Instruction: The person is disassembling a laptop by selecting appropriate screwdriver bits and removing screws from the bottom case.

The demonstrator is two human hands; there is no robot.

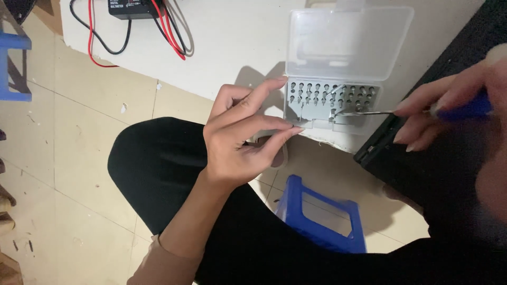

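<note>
Right of centre in the frame, the clear plastic bit case (338, 79) with raised lid is pinched at its lower-left corner by the left hand (240, 140). A blue-handled screwdriver (422, 111) is gripped by the right hand (449, 108), fingers closed around it, tip inside the case.

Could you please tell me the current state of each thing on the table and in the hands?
Bit case: lid open, flipped back.
Bits: standing in their holes, some holes empty.
Left hand: steadying the case's front edge.
Right hand: gripping a blue-handled screwdriver, its tip at the case.
Multimeter: leads attached, lying loose.
</note>
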